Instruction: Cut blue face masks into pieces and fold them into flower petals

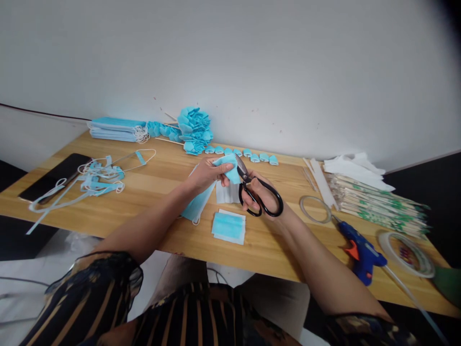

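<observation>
My left hand (pixel 211 173) pinches a light blue piece of mask fabric (pixel 231 166) above the middle of the table. In my right hand (pixel 260 194) is a pair of scissors (pixel 243 175) with black loop handles, its blades up against the right edge of that piece. Below my hands lie a cut blue rectangle (pixel 228 226) on a white layer and a white piece (pixel 226 193). A blue face mask (pixel 198 204) with an ear loop rests under my left wrist. Several small folded blue petals (pixel 247 153) form a line behind my hands.
Blue fabric flowers (pixel 194 129) and a stack of masks (pixel 117 129) stand along the wall. At left are a black phone (pixel 54 177) and trimmed strips with loops (pixel 101 177). At right lie a blue glue gun (pixel 362 250), tape rolls (pixel 406 254) and wrapped sticks (pixel 378 202).
</observation>
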`<action>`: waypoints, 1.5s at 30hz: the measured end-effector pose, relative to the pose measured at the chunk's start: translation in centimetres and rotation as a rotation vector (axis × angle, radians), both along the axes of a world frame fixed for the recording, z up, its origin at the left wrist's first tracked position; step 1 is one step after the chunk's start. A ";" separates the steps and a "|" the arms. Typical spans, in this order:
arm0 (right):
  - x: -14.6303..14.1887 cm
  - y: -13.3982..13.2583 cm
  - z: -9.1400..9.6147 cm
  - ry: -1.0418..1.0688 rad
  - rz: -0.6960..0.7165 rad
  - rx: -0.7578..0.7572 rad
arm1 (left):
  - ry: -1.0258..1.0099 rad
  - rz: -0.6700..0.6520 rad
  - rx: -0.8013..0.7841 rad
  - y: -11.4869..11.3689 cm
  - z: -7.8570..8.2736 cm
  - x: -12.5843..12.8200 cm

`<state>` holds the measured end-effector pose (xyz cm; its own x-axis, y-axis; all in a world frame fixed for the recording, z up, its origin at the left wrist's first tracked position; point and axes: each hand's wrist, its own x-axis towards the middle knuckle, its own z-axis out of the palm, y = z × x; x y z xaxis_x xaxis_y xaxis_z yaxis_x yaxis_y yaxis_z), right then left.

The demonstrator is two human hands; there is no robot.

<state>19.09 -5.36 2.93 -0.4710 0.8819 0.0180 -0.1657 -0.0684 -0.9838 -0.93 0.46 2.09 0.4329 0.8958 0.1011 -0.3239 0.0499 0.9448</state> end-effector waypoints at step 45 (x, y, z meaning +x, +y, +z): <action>-0.3 0.0 -0.1 -0.009 -0.030 0.000 | 0.147 0.039 0.049 0.3 -0.2 -0.3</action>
<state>18.83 -5.32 2.86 -0.4445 0.8957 0.0138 -0.1592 -0.0639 -0.9852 -1.27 0.74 1.89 0.4116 0.9076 0.0829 -0.1825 -0.0071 0.9832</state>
